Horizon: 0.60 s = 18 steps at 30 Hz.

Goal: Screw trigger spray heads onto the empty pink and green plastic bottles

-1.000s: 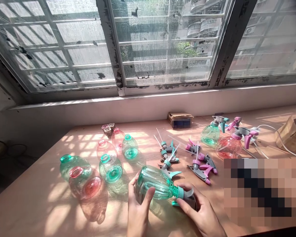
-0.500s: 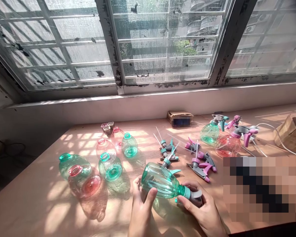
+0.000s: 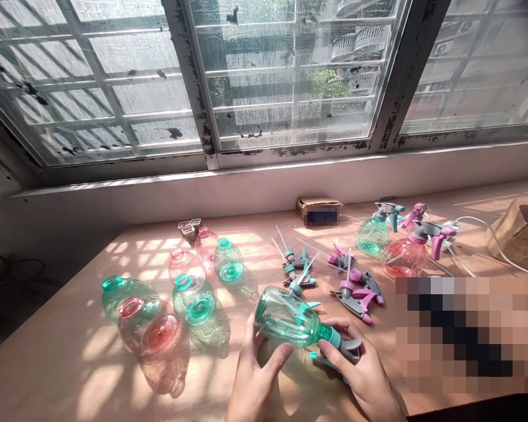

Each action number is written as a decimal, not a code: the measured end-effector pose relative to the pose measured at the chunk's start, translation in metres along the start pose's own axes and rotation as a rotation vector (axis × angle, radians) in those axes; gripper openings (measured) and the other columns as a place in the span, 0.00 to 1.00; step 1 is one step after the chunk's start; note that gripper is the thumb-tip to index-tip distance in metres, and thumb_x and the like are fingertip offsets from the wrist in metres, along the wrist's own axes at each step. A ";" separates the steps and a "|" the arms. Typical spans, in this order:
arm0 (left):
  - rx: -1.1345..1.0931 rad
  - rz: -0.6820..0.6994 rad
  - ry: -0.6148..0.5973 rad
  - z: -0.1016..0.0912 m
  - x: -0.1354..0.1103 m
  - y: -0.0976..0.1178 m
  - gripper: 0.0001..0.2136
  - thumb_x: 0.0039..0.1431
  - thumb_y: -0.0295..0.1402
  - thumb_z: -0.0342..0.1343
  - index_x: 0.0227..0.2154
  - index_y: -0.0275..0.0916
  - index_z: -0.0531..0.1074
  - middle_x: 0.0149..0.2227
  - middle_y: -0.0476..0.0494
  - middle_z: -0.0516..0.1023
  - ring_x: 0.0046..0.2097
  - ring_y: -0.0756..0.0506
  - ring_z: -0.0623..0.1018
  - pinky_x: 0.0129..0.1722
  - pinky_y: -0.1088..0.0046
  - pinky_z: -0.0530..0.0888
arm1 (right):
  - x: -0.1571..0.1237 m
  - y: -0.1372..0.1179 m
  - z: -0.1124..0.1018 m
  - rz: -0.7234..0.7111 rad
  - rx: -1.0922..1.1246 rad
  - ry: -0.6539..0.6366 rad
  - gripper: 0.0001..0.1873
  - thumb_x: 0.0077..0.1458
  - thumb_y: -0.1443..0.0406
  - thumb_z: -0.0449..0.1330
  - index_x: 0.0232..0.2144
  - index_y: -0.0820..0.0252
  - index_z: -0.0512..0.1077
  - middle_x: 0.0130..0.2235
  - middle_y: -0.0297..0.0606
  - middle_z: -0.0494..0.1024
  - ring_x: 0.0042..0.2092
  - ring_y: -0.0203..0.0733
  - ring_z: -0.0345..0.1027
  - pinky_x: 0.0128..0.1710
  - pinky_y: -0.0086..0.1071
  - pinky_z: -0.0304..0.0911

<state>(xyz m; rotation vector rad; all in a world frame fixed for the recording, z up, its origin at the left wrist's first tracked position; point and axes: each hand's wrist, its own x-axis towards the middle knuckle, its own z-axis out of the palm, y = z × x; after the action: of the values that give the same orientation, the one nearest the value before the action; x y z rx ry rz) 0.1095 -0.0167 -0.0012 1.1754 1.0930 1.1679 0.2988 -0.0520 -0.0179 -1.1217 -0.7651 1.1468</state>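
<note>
A clear green bottle (image 3: 286, 319) lies tilted sideways between my hands, base to the left and neck to the right. My left hand (image 3: 259, 363) cups it from below and the left, fingers partly hidden behind it, thumb lifted a little off the side. On the bottle's neck sits a grey and teal trigger spray head (image 3: 345, 347), which my right hand (image 3: 361, 363) grips between thumb and fingers. Just beyond lie loose teal spray heads (image 3: 298, 266) and pink spray heads (image 3: 356, 290) with thin tubes sticking up.
Several headless bottles, green (image 3: 194, 302) and red (image 3: 149, 328), stand at the left. Bottles with heads fitted, one green (image 3: 372, 237) and one red (image 3: 405, 258), stand at the back right. A small cardboard box (image 3: 319, 205) is by the wall; an open carton (image 3: 519, 231) is far right.
My left thumb has come away from the bottle's side and the left hand has shifted slightly. The bottle appears turned a little about its length. My right hand stays on the spray head.
</note>
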 end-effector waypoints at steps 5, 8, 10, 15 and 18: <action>-0.006 0.022 0.068 -0.003 0.003 -0.001 0.37 0.61 0.51 0.67 0.68 0.41 0.64 0.64 0.30 0.78 0.68 0.28 0.74 0.69 0.47 0.68 | -0.003 0.000 0.005 0.016 -0.019 -0.075 0.21 0.47 0.50 0.80 0.38 0.53 0.82 0.32 0.31 0.82 0.32 0.41 0.77 0.33 0.31 0.78; 0.038 0.034 0.062 -0.004 0.003 -0.002 0.37 0.60 0.47 0.69 0.69 0.44 0.65 0.67 0.32 0.75 0.70 0.28 0.71 0.69 0.48 0.69 | 0.002 0.001 -0.003 0.075 -0.026 -0.111 0.21 0.51 0.49 0.77 0.40 0.53 0.81 0.27 0.30 0.81 0.29 0.42 0.77 0.33 0.34 0.78; 0.103 0.058 0.058 -0.003 0.003 -0.003 0.35 0.60 0.43 0.70 0.69 0.48 0.67 0.71 0.36 0.71 0.71 0.29 0.70 0.70 0.50 0.68 | 0.006 0.000 -0.007 0.090 -0.011 -0.107 0.22 0.53 0.48 0.76 0.41 0.54 0.79 0.25 0.30 0.80 0.29 0.43 0.77 0.33 0.36 0.78; 0.208 0.068 0.011 0.002 0.002 0.000 0.34 0.61 0.42 0.68 0.69 0.51 0.67 0.70 0.41 0.72 0.72 0.32 0.69 0.71 0.52 0.64 | 0.008 -0.002 -0.011 0.089 0.001 -0.044 0.26 0.51 0.46 0.76 0.40 0.55 0.77 0.24 0.31 0.80 0.28 0.44 0.76 0.31 0.36 0.77; 0.195 -0.011 0.062 0.004 -0.002 0.004 0.35 0.59 0.47 0.69 0.68 0.48 0.67 0.70 0.38 0.72 0.74 0.31 0.65 0.73 0.51 0.60 | 0.006 0.000 -0.011 0.118 -0.044 -0.081 0.25 0.53 0.46 0.75 0.42 0.55 0.76 0.25 0.31 0.81 0.30 0.46 0.78 0.35 0.38 0.78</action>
<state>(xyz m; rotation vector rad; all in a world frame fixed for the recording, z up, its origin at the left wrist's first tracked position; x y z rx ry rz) 0.1134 -0.0194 0.0036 1.2876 1.2812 1.1147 0.3100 -0.0497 -0.0216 -1.1759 -0.7983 1.2862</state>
